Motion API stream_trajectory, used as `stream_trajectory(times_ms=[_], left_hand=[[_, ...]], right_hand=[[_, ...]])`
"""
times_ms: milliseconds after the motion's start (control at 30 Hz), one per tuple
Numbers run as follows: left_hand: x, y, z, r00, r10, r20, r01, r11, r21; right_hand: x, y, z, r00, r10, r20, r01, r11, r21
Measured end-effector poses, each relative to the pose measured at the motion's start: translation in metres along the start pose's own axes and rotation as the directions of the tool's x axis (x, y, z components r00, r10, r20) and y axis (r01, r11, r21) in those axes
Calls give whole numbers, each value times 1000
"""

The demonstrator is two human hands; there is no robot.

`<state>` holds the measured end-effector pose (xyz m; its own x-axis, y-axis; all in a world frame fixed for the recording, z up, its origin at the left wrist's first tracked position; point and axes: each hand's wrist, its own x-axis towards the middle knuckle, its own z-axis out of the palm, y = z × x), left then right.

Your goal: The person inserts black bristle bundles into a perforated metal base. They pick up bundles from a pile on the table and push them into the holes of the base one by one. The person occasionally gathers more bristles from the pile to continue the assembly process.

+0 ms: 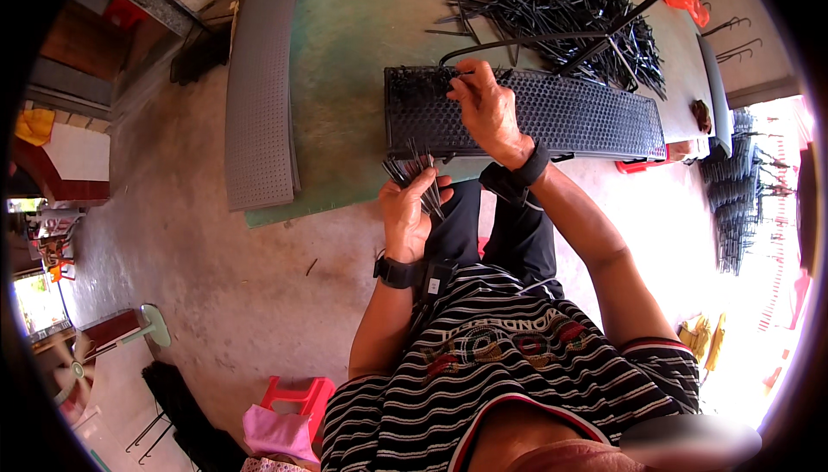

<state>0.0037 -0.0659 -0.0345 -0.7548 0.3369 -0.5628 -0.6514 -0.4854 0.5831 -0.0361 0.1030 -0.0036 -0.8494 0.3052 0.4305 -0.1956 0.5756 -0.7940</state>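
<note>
A long black tray-like panel with a honeycomb of holes [586,114] lies along the near edge of the green table. Dark pieces crowd its left end, set in or on the holes; I cannot tell which. My left hand [407,213], just below the panel's left part, is closed round a bundle of thin black strips [429,200] that fan out past the fingers. Over the panel's upper left part is my right hand [490,114], its fingertips pinched together at the dark pieces. Whatever sits in that pinch is too small to make out.
A big heap of black strips [561,6] covers the table's far right, with a black metal rod frame [638,15] slanting across it. Grey perforated sheets [263,101] lie along the table's [345,58] left edge. A pink stool [315,403] stands on the floor lower left.
</note>
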Motion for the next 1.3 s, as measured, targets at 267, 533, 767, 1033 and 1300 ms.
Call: stream_trajectory(times_ms=[267,533,767,1033,1300], left_hand=[[1,0,0,999,31,22,-30,999,-16],[-5,0,8,997,14,80,-11,999,-37],[-1,-6,1,997,31,67,-33,999,27],[-3,-5,-7,990,125,65,-129,990,50],[2,-4,-16,983,159,89,-161,987,12]], right_hand=[[5,-3,-7,956,-191,222,266,884,-384],[-20,-23,-18,765,413,494,-485,874,22],[-23,-23,-18,704,518,487,-679,691,247],[-5,-26,-6,984,176,-32,-163,957,239],[0,-18,8,996,88,-11,-87,993,74]])
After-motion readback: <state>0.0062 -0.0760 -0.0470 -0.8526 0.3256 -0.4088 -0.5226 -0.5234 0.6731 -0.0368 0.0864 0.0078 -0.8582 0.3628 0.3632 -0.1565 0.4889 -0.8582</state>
